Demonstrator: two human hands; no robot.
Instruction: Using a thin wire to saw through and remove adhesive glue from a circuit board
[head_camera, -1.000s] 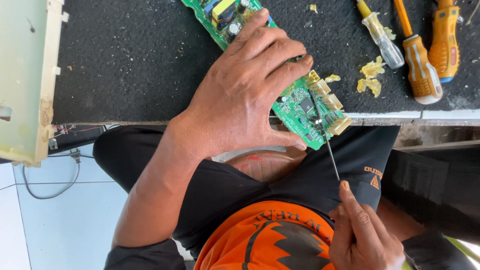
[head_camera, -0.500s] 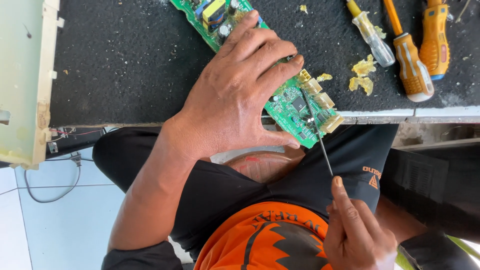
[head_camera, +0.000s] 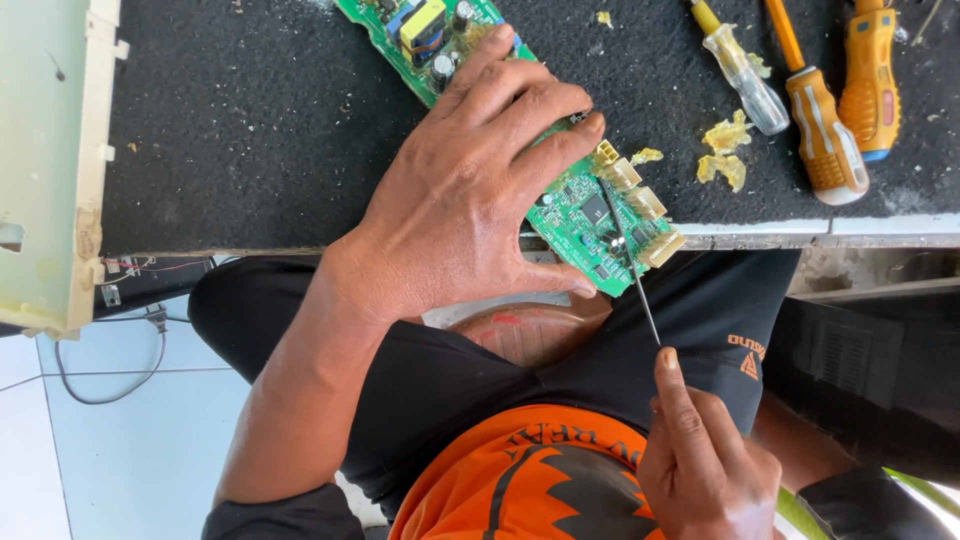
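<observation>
My left hand (head_camera: 470, 190) lies flat on a green circuit board (head_camera: 590, 215), pressing it against the black mat (head_camera: 250, 130) at the table's front edge. The board's lower end with pale connectors (head_camera: 640, 200) sticks out past the edge. My right hand (head_camera: 705, 460), low over my lap, grips a thin metal-shafted tool (head_camera: 630, 265). The tool's tip rests on the board near a dark chip. The tool's handle is hidden in my fist.
Three screwdrivers (head_camera: 825, 130) with yellow and orange handles lie at the back right, beside yellowish glue scraps (head_camera: 725, 150). A cream plastic casing (head_camera: 50, 160) stands at the left. Wires (head_camera: 110, 350) hang below the table over a tiled floor.
The view has shifted slightly. My right hand has nudged the thin tool's tip further up onto the board. My left hand stays pressed on the board.
</observation>
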